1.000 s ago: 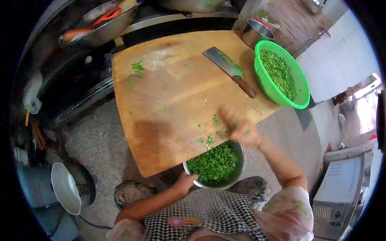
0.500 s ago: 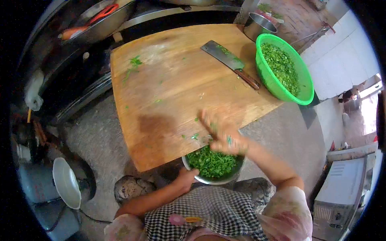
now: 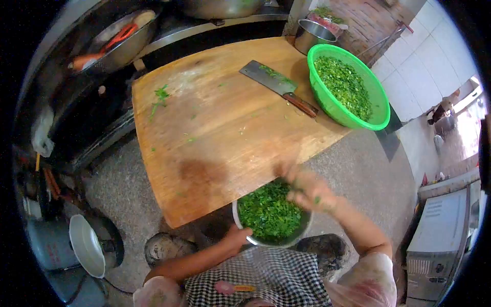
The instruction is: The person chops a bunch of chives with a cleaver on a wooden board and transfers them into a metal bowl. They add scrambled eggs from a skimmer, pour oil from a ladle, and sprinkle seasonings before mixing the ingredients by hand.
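Two hands are in my view at the near edge of the wooden counter (image 3: 204,117). I have the left hand (image 3: 239,238) on the near left side of a metal bowl (image 3: 305,227), its grip clamped on the rim. The bowl is just below the counter's edge, above the lap, and it holds chopped dark greens (image 3: 270,211). My right hand (image 3: 312,190) is over the far right side of the bowl, beside the edge. Bits of green cling to it, but its fingers are blurred, so I cannot tell whether that grip is apart or together.

Up on the counter I see a cleaver (image 3: 266,79) lying flat, its wooden handle towards a green basin (image 3: 384,113) and bits of green on its blade. The basin sits tilted at the right side, filled with paler chopped greens (image 3: 345,87). Just behind it is a metal pot (image 3: 306,40). A few loose sprigs (image 3: 161,95) lie near the far left corner, and small scraps dot the wood. Below me, a checked apron (image 3: 266,271) covers the lap, with a shoe showing on each side.
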Available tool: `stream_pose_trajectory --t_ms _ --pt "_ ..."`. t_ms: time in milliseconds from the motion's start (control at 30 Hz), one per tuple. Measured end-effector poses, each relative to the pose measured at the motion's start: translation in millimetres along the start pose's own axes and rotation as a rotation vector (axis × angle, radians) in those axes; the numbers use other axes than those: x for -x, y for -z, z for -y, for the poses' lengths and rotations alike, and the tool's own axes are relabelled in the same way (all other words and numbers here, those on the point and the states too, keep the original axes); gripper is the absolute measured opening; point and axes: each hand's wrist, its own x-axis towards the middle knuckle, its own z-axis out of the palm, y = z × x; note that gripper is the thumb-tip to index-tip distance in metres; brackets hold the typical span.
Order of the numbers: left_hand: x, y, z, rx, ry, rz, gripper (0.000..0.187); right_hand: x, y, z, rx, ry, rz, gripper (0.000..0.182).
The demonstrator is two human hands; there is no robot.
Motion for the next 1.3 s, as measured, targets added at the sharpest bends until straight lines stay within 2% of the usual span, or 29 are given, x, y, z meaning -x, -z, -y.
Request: stream_pose_trajectory --t_ms 33,100,167,233,267,333,433,500,533,633,700,833,900,967,1000,1033,1067,1100,1133,1233,1300 --pt "1 -4 -1 -0.055 0.011 -0.003 0.034 -9 20 -1 0.167 -0.094 -0.123 0.040" --pt "-13 -4 16 -0.176 0.066 0.077 0.031 -24 44 -39 0.147 -0.431 -0.145 0.030" --pt "-10 -13 12 -0.284 0.112 0.098 0.030 -40 51 -88 0.445 -0.221 -0.335 0.024" --pt "7 -36 -16 -0.387 0.148 0.064 0.029 -62 52 -125 0.458 -0.385 -0.369 0.022" --pt "-29 -26 32 -0.255 0.020 0.171 0.027 -72 52 -132 0.520 -0.483 -0.244 0.022" --pt "-4 -44 0 -0.267 -0.083 0.192 0.031 -90 58 -130 0.651 -0.686 0.008 0.022" --pt "6 -50 -11 -0.252 -0.135 0.181 0.035 -98 50 -167 0.602 -0.706 0.092 0.022" --pt "17 -44 -24 -0.185 -0.124 0.196 0.035 -95 51 -180 0.627 -0.547 0.119 0.018" --pt "24 -40 -33 -0.195 -0.179 0.197 0.032 -93 55 -181 0.641 -0.476 0.128 0.018" --pt "43 -20 -48 -0.186 -0.293 0.122 0.033 -93 60 -171 0.474 -0.569 0.114 0.021" --pt "61 -5 -69 -0.194 -0.202 0.066 0.039 -94 63 -147 0.468 -0.610 0.108 0.022" --pt "91 11 -117 0.118 -0.268 -0.144 0.057 -107 52 -130 0.397 -0.696 0.159 0.034" --pt "76 42 -129 0.263 -0.266 -0.171 0.055 -118 41 -108 0.266 -0.625 0.057 0.031" --pt "76 52 -150 0.324 -0.344 -0.158 0.046 -137 12 -94 0.153 -0.714 0.054 0.028" --pt "75 56 -160 0.357 -0.385 -0.153 0.041 -142 9 -58 -0.043 -0.578 -0.121 0.026" --pt "73 59 -168 0.373 -0.411 -0.193 0.041 -147 7 -43 -0.083 -0.488 -0.165 0.023" --pt "70 63 -176 0.392 -0.437 -0.234 0.042 -152 5 -28 -0.122 -0.396 -0.204 0.020" --pt "66 70 -180 0.411 -0.462 -0.276 0.042 -157 -1 -33 -0.007 -0.361 -0.114 0.018" --pt "58 79 -181 0.430 -0.487 -0.250 0.036 -160 -9 -41 -0.031 -0.299 -0.149 0.014" --pt "61 87 -178 0.399 -0.491 -0.216 0.037 -146 5 -69 0.039 -0.459 -0.230 0.018" --pt "57 93 -146 0.335 -0.514 -0.044 0.035 -139 21 -90 0.110 -0.535 -0.282 0.016"
